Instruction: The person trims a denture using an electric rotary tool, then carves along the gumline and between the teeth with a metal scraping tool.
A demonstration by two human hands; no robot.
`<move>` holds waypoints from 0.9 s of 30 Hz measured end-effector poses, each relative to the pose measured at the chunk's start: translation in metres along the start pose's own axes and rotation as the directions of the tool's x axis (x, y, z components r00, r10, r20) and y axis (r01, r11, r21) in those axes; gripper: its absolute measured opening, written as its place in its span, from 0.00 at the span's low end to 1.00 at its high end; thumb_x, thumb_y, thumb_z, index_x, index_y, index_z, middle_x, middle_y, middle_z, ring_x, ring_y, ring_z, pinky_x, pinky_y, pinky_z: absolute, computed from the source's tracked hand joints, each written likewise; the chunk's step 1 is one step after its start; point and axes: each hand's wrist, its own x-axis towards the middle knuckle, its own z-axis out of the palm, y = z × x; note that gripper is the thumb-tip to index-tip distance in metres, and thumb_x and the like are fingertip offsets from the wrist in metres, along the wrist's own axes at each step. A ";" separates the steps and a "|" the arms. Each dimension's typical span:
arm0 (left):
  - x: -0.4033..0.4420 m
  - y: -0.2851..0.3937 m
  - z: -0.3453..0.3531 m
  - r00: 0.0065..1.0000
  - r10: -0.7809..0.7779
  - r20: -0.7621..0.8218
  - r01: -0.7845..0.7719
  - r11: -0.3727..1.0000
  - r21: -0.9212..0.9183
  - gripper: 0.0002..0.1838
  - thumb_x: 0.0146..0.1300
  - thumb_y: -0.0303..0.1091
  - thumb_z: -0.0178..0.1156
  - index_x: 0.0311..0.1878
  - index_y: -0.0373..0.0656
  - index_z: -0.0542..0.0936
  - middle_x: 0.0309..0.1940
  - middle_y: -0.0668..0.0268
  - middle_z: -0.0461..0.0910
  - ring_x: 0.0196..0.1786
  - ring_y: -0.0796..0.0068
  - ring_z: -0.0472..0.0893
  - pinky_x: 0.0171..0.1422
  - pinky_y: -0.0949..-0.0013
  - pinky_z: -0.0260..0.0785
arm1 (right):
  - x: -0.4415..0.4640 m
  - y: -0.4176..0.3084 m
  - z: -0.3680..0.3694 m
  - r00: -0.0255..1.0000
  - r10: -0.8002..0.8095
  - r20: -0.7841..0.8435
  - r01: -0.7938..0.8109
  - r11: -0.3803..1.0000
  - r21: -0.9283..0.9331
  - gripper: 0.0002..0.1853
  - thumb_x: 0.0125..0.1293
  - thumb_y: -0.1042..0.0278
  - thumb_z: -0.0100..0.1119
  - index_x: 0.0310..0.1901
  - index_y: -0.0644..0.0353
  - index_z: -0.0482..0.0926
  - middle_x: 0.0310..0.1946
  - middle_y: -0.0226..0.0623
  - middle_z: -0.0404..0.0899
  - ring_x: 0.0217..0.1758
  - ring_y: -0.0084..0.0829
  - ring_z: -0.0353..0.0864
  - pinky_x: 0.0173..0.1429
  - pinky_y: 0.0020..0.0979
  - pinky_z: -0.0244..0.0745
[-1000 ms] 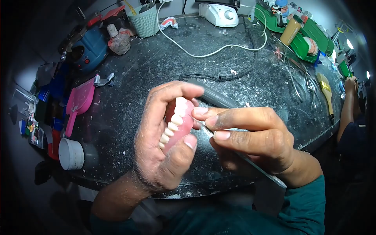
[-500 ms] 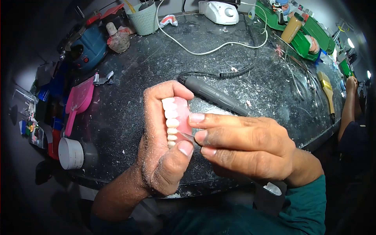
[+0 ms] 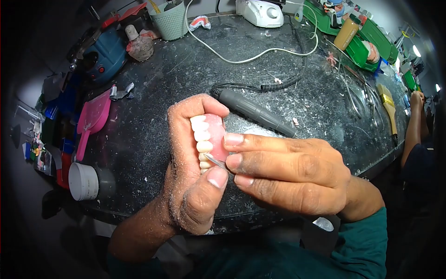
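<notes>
A denture [image 3: 214, 135] with a pink base and a row of white teeth is gripped by my left hand [image 3: 188, 181], index finger curled over its top and thumb at its lower end. Powder dusts that hand. My right hand [image 3: 297, 174] pinches a thin metal carving tool [image 3: 214, 160], whose tip touches the border between the teeth and the pink base. Most of the tool is hidden behind my right fingers. Two of those fingertips rest against or very near the pink base. Behind the hands, a dark grey handpiece [image 3: 255, 112] lies on the bench.
The dusty dark bench [image 3: 153, 107] carries a pink dustpan [image 3: 95, 114], a white round tub [image 3: 83, 181], a paintbrush [image 3: 387, 107] and metal pliers [image 3: 353, 100]. A white control unit [image 3: 260, 14] stands at the back. A co-worker's arm [image 3: 413, 116] shows at far right.
The tool tip has shifted slightly up and left along the teeth, with my right fingers following a little. My left thumb and the denture have moved slightly left.
</notes>
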 end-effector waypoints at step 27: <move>0.002 0.000 -0.007 0.993 -0.105 0.049 0.100 0.990 0.099 0.38 0.58 0.48 0.52 0.66 0.33 0.59 0.49 0.63 0.65 0.50 0.78 0.66 0.59 0.69 0.59 | 0.002 -0.005 -0.007 0.994 0.081 0.071 -0.079 0.996 -0.037 0.12 0.55 0.84 0.72 0.42 0.73 0.82 0.49 0.60 0.84 0.55 0.54 0.86 0.58 0.49 0.85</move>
